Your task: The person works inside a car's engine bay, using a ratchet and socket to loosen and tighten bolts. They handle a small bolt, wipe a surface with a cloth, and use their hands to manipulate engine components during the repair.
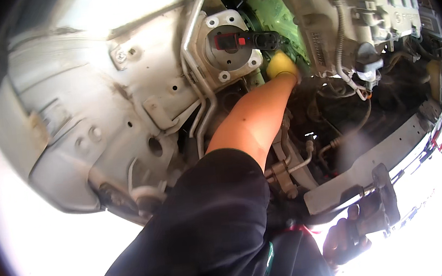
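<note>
Left hand: the left hand wore a yellow glove and sat just past centre toward 1 o'clock, pushed deep into the engine bay; whether its fingers were spread or curled could not be told, since they were buried behind the parts.
Left arm: the bare forearm ran up from the black sleeve at 6 o'clock, nearly straight, elbow low and wrist high, slanting toward 1 o'clock.
Nearest parts: the gloved hand was just beside the black plug with its red tab and under the round grey strut mount at 12 o'clock.
Right hand: the right hand, in a dark glove, was at 5 o'clock with its fingers curled closed around the lower edge of a black bracket on the grey front crossbar.
Engine: the grey engine block filled the area at 2 o'clock, with a ribbed hose running down its side.
Body panel: the white inner wing spread from 9 to 11 o'clock, with thin metal pipes bending along its edge near the forearm.
</note>
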Available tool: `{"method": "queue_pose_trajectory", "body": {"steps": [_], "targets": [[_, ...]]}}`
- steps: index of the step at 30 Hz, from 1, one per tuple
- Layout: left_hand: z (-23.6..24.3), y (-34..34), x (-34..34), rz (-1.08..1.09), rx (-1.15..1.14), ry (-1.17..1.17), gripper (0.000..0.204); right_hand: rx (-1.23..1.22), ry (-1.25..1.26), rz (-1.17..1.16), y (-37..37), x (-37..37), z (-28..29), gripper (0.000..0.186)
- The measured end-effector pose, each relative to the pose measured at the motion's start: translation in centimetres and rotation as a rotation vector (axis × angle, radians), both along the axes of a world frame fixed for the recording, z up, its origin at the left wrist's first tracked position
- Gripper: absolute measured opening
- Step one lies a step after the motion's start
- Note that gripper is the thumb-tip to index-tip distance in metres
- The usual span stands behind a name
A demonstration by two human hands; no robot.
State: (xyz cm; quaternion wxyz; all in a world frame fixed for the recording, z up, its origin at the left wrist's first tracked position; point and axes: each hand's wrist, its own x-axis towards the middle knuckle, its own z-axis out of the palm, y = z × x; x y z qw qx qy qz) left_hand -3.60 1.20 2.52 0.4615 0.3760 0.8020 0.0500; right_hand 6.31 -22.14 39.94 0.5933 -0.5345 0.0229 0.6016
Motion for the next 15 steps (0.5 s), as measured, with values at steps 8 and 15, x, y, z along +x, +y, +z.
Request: {"method": "queue_pose_trajectory", "body": {"steps": [8, 15], "targets": [[3.5, -2.1, -2.0, -1.034, -0.210, 0.246, 0.015, 0.228, 0.113, -0.020, -3.6, 1.2, 2.5, 0.060], [29.6, -4.1, -4.1, -1.416, 0.218, 0.051, 0.014, 0.381, 0.175, -0.066, -8.6, 4.2, 2.9, 0.061]]}}
